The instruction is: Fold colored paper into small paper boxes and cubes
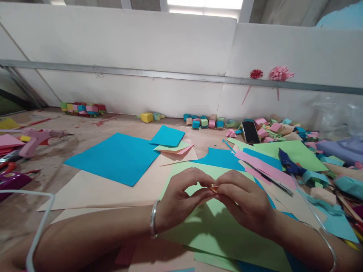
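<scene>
My left hand (185, 196) and my right hand (245, 200) meet fingertip to fingertip over a light green paper sheet (249, 241). Between the pinched fingers shows a small orange paper piece (214, 188), mostly hidden by the fingertips. Both hands are closed on it, and their shadow falls on the green sheet below. Behind my left hand lies a big blue paper sheet (119, 158). A small stack topped by a blue square (168, 136) sits just beyond. Pink paper strips (263, 166) and a pen-like tool (272, 179) lie past my right hand.
A pink glue gun (34, 139) lies at the left, a blue glue gun (290, 162) at the right with its cord beside my right arm. A phone (250, 132) rests near many folded paper blocks (275, 127). A white wall (127, 41) closes off the back.
</scene>
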Demonstrator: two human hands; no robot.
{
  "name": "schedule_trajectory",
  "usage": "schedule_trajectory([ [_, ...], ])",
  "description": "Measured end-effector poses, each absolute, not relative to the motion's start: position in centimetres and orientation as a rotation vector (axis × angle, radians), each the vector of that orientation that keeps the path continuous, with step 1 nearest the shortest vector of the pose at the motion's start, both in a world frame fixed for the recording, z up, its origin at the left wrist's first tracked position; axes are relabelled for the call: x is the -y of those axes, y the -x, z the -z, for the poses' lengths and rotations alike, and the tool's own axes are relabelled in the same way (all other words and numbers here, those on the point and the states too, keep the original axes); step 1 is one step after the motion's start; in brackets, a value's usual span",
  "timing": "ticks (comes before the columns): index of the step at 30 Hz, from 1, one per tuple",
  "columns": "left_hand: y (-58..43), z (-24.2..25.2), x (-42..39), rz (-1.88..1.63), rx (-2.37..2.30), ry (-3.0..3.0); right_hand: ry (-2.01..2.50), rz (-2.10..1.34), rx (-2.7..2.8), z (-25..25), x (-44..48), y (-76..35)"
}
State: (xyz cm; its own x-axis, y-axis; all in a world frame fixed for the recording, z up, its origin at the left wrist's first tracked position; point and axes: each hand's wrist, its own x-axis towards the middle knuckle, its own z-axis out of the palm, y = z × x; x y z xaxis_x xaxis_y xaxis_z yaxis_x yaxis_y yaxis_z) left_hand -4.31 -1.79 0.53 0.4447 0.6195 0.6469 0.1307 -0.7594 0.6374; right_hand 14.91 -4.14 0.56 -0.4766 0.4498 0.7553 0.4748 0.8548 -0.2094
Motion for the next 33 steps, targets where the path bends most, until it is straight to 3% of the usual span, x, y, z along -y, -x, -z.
schedule_trajectory([
  [6,5.1,-1.3,1.7,-1.293,-0.519,-2.721,0.691,0.081,2.12,-1.1,4.5,-14.9],
  [11,5.4,-2.1,1.7,-1.072,-0.567,-3.075,0.625,0.158,2.192,-1.1,4.4,-15.2],
  [33,4.9,-2.2,2.4,-1.282,-0.548,-2.554,0.619,0.082,2.159,-0.3,4.4,-15.1],
])
